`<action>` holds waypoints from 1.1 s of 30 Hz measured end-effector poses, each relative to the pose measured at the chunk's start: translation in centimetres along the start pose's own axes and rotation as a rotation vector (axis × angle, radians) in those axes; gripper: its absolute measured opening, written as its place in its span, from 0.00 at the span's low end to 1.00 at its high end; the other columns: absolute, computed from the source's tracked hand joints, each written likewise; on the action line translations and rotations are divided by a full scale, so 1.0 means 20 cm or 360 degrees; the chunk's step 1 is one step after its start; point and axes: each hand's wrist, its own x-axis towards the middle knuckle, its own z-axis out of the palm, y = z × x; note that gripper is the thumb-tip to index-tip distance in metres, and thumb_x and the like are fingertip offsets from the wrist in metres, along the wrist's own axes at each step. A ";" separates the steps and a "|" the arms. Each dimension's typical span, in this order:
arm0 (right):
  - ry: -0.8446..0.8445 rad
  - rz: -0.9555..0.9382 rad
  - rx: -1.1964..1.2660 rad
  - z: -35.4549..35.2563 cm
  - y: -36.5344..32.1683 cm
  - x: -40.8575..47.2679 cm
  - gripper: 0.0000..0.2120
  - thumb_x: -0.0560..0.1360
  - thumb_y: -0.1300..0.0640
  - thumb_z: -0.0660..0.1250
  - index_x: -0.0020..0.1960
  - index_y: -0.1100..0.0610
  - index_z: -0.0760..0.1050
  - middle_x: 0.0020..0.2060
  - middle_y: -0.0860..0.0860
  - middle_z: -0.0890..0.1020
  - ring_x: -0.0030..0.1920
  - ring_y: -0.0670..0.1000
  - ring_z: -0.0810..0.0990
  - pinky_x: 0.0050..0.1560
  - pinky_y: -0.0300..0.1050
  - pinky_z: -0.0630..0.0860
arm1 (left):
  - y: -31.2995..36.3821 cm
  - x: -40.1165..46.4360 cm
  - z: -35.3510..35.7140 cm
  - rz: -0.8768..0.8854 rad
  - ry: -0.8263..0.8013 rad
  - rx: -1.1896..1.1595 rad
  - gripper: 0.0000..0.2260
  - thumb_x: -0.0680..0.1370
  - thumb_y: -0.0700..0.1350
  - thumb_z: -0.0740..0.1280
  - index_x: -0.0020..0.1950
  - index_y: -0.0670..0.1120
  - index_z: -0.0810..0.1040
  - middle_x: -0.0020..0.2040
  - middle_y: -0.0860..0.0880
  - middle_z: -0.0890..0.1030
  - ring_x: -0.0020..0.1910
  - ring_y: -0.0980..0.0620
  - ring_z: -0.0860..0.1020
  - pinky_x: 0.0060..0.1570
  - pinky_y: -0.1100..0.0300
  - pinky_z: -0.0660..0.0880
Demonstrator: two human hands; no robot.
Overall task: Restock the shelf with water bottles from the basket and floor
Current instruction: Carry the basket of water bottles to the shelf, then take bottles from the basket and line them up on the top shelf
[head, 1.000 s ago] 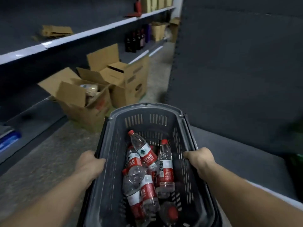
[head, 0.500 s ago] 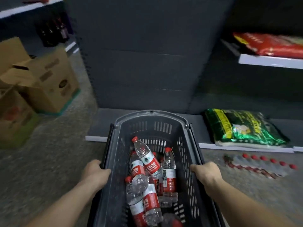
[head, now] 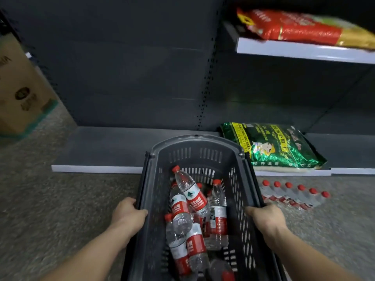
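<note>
**Grey basket of water bottles held at the low shelf**

Cardboard is showing first: a brown box (head: 22,86) is sitting on the floor far to the left of the basket (head: 194,147), which we are taking as our landmark. We are gripping the basket with both hands. Our left hand (head: 127,214) is curling its fingers over the basket's left rim, and our right hand (head: 265,218) is wrapping around the right rim in the same way; both are clamped onto the plastic.

Inside the basket, water bottles (head: 190,199) with red caps and red labels are lying piled across one another, several tilted, one leaning with its cap towards the basket's far end.

Beyond the basket's far end the bottom shelf (head: 97,153) is running low along the floor, its grey board bare just left of the basket. To the basket's upper right a green rice bag (head: 272,147) is lying flat on that shelf. On the floor just right of the basket, a row of floor bottles (head: 294,194) is lying side by side, red caps pointing at the shelf. Higher up to the right, a red bag (head: 300,27) is resting on an upper shelf (head: 304,50).
</note>
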 end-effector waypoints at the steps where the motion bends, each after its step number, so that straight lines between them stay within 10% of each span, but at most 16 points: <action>1: 0.0002 0.0000 0.0013 0.01 0.03 0.04 0.10 0.66 0.58 0.74 0.31 0.57 0.76 0.28 0.53 0.82 0.32 0.55 0.82 0.36 0.45 0.79 | 0.00 0.03 0.05 0.0006 -0.0007 0.0006 0.21 0.73 0.43 0.71 0.65 0.40 0.75 0.57 0.41 0.81 0.51 0.43 0.79 0.49 0.57 0.76; 11: -0.0061 0.0081 0.0092 0.26 0.30 0.32 0.05 0.72 0.61 0.70 0.39 0.63 0.79 0.35 0.56 0.83 0.47 0.63 0.84 0.54 0.57 0.81 | -0.08 0.31 0.36 0.0100 0.0040 0.0061 0.15 0.73 0.42 0.71 0.59 0.41 0.78 0.45 0.46 0.79 0.34 0.53 0.73 0.27 0.65 0.65; 19: 0.0034 0.0106 0.0146 0.50 0.50 0.50 0.08 0.69 0.57 0.74 0.39 0.61 0.79 0.39 0.60 0.84 0.43 0.62 0.84 0.52 0.58 0.81 | -0.24 0.50 0.55 0.0090 0.0058 0.0118 0.11 0.72 0.40 0.72 0.54 0.41 0.80 0.45 0.44 0.81 0.41 0.45 0.77 0.39 0.59 0.71; 33: -0.0088 0.0051 0.0108 0.69 0.54 0.73 0.07 0.71 0.58 0.74 0.40 0.60 0.79 0.39 0.57 0.85 0.41 0.58 0.85 0.49 0.53 0.83 | -0.38 0.67 0.68 0.0079 0.0109 0.0095 0.08 0.73 0.40 0.71 0.51 0.43 0.79 0.44 0.45 0.80 0.39 0.47 0.77 0.33 0.61 0.70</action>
